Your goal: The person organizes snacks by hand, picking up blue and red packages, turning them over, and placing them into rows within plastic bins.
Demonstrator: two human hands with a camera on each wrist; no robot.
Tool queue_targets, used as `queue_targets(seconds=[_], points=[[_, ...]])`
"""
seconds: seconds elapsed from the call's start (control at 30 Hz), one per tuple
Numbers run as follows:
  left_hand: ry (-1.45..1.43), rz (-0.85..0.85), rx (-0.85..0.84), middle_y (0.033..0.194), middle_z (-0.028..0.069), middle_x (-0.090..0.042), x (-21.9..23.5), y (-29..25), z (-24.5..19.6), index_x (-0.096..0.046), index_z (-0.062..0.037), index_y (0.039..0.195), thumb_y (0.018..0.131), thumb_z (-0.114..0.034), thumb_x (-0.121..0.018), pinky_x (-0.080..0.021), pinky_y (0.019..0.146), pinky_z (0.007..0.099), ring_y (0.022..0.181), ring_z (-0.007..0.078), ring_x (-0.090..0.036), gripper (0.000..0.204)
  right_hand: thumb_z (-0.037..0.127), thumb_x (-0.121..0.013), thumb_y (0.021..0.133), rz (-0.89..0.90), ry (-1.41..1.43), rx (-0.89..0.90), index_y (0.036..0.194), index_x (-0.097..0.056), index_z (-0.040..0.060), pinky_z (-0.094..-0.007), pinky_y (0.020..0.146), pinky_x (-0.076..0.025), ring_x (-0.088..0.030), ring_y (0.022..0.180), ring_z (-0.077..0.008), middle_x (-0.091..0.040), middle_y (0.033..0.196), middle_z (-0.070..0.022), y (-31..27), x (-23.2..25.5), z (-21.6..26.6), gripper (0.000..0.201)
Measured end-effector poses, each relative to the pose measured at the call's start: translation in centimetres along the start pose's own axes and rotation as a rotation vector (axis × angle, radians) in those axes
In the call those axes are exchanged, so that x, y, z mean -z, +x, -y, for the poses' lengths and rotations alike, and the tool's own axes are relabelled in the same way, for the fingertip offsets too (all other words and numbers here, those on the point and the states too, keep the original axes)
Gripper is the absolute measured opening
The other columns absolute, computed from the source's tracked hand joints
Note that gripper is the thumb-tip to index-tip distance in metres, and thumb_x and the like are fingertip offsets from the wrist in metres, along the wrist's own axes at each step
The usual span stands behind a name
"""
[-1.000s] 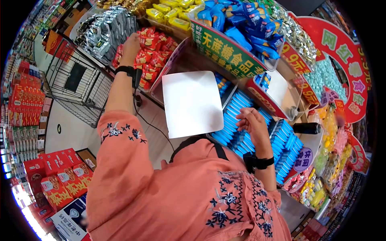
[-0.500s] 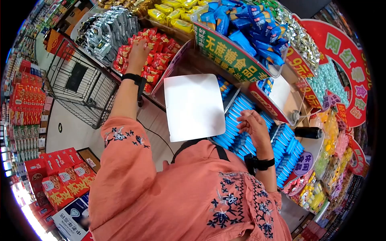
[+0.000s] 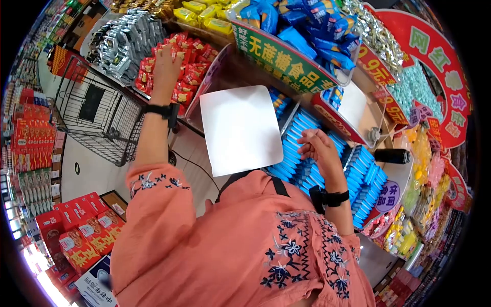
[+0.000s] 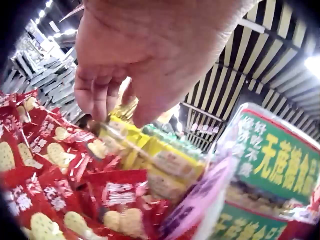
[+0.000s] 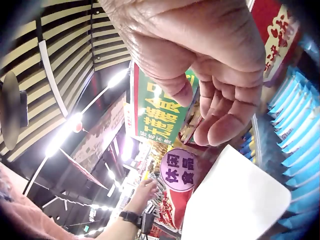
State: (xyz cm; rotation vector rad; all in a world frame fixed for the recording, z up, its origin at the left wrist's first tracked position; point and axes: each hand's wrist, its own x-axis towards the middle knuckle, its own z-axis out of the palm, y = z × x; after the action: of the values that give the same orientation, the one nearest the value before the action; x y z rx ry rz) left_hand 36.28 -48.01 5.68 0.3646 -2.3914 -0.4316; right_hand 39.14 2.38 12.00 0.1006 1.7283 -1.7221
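Observation:
My left hand [image 3: 166, 71] reaches over a heap of red snack packets [image 3: 190, 73], fingers pointing down at its far part. The left wrist view shows a gap between the thumb and the fingers [image 4: 96, 95], with fingertips right at the packets [image 4: 122, 197] and nothing visible between them. Loosely curled and holding nothing, my right hand [image 3: 323, 153] hovers above rows of blue packets [image 3: 302, 140]. A white square panel [image 3: 241, 130] lies between my two arms in the head view; its corner [image 5: 240, 190] shows below the right fingers.
Silver packets [image 3: 125, 43] and yellow packets [image 3: 217, 24] border the red heap. A raised bin of dark blue packets [image 3: 312, 36] has a green sign [image 3: 281, 61] on its front. To the left stand a wire shopping cart [image 3: 97, 107] and stacked red boxes [image 3: 82, 230].
My left hand has shifted from near the silver packets further over the red ones. My right hand keeps its place and pose. The head view has swung slightly.

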Motion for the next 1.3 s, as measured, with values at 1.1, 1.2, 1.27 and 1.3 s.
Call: queue_targets(seconds=[1.1, 1.2, 1.27, 1.3], points=[[-0.628, 0.808, 0.684, 0.072, 0.0056, -0.06, 3.0, -22.2, -15.7, -0.052, 0.0023, 0.104, 0.097, -0.024, -0.061, -0.04, 0.041, 0.0224, 0.051, 0.009, -0.055, 0.029, 0.028, -0.062, 0.094, -0.027, -0.044, -0.056, 0.118, -0.056, -0.0029, -0.0327, 0.068, -0.058, -0.068, 0.082, -0.0225, -0.061, 0.103, -0.0126, 0.8, 4.6, -7.7, 0.04], [-0.526, 0.856, 0.614, 0.071, 0.0058, -0.06, 2.3, -21.5, -15.9, -0.053, 0.0025, 0.103, 0.096, -0.027, -0.063, -0.04, 0.041, 0.0231, 0.051, 0.0093, -0.055, 0.032, 0.028, -0.063, 0.093, -0.052, -0.012, -0.051, 0.117, -0.056, -0.0026, -0.0323, 0.067, -0.058, -0.067, 0.08, -0.0218, -0.062, 0.101, -0.0121, 0.4, 4.9, -8.4, 0.039], [-0.484, 0.884, 0.576, 0.07, 0.0056, -0.06, 2.4, -21.4, -15.8, -0.054, 0.0023, 0.102, 0.095, -0.029, -0.065, -0.039, 0.041, 0.0234, 0.05, 0.0097, -0.055, 0.034, 0.027, -0.063, 0.093, -0.071, -0.001, -0.022, 0.118, -0.056, -0.0027, -0.0316, 0.065, -0.057, -0.067, 0.078, -0.0208, -0.062, 0.098, -0.0113, 0.1, 5.1, -8.9, 0.039], [-0.483, 0.897, 0.557, 0.069, 0.0054, -0.06, 2.5, -21.2, -16.0, -0.054, 0.002, 0.102, 0.095, -0.03, -0.065, -0.038, 0.04, 0.0234, 0.049, 0.0099, -0.055, 0.035, 0.026, -0.063, 0.093, -0.094, -0.01, -0.015, 0.115, -0.058, -0.0021, -0.0308, 0.063, -0.057, -0.068, 0.076, -0.0198, -0.064, 0.096, -0.0111, 0.1, 5.2, -9.3, 0.036]])
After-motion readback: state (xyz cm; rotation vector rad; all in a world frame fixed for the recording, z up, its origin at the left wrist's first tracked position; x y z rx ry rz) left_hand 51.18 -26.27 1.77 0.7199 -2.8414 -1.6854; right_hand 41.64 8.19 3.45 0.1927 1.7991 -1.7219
